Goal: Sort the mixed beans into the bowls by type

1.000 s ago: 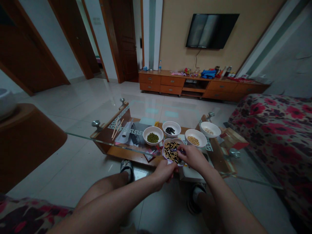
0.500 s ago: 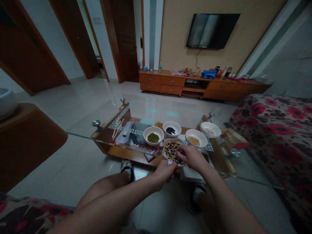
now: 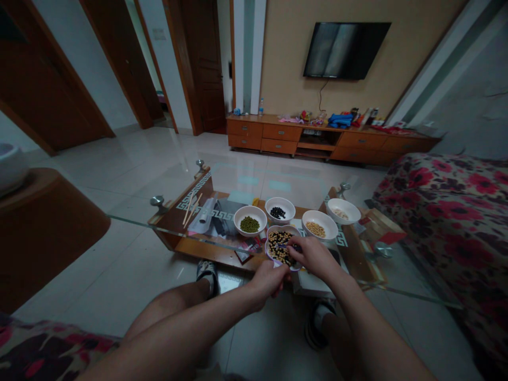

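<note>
- Left hand [image 3: 270, 280], bare: fingers curled closed on the near edge of the petal-shaped bowl [image 3: 293, 229]; the fingertips are partly hidden.
- Right hand [image 3: 309, 253], bare: thumb and fingers pinched closed on a slender utensil [image 3: 281, 245], its exposed end slim, smooth-looking and dark purplish, reaching in over the bowl's contents.
- Petal-shaped bowl: pale, lobed, purple at the edge; at the near side of the table [image 3: 133, 216], between the seated person's two hands.
- Mixed beans [image 3: 278, 255]: small, rounded, black and yellowish, spread through the petal-shaped bowl, directly below the utensil.
- Green bean bowl [image 3: 256, 212]: round, white, smooth; left of the petal-shaped bowl, with a heap of small green beans.
- Black bean bowl [image 3: 287, 205]: round, white; just beyond the petal-shaped bowl, a small dark heap inside.
- Yellow bean bowl [image 3: 322, 218]: round, white; to the right, beans gathered low inside.
- Pale-piece bowl [image 3: 351, 208]: round, white; farthest right, its off-white contents too small to identify.
- Wooden sticks [image 3: 192, 210]: thin, straight, light-coloured; over the table's left side.
- Table: clear glass top, round metallic fittings, brown wood-look base with a pale Greek-key pattern.
- Covered seat [image 3: 440, 190]: soft cloth, red and dark flowers; right of the table.
</note>
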### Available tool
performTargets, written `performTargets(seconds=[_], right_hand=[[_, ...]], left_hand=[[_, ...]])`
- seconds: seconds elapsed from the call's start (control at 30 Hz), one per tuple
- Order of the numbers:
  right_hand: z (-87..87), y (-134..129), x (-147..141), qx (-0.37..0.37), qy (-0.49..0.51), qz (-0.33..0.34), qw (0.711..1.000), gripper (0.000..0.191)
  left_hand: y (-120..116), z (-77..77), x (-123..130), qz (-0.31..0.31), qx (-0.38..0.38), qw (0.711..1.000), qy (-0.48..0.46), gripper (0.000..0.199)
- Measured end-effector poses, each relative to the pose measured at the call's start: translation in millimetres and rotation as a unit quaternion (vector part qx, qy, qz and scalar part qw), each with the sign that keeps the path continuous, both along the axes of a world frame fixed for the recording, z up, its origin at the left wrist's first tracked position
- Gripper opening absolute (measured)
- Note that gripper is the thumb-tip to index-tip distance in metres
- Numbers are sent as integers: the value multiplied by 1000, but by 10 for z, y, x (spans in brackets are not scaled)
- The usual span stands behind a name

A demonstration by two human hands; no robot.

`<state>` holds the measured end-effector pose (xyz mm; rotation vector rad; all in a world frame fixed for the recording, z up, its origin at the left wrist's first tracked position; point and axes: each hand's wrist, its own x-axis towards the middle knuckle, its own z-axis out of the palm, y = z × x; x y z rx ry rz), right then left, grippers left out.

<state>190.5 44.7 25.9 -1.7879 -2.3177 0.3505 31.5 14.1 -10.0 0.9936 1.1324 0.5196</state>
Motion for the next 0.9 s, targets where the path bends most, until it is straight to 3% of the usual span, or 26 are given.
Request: performTargets(seconds=[0.4,0.53,0.73,0.9], right_hand=[[39,12,133,20,40,-15,999,24],[86,15,223,57,52,-45,996,25],[181,-20,347,145,2,-213,966,29],[212,-43,405,164,-52,-337,926,37]], left_hand=[[3,-18,3,-2,-1,1000,10,20],[9,-13,6,-1,2,1000,10,18],[14,-62,10,-5,3,1000,3,18],[21,-105,6,-3,2,1000,0,15]])
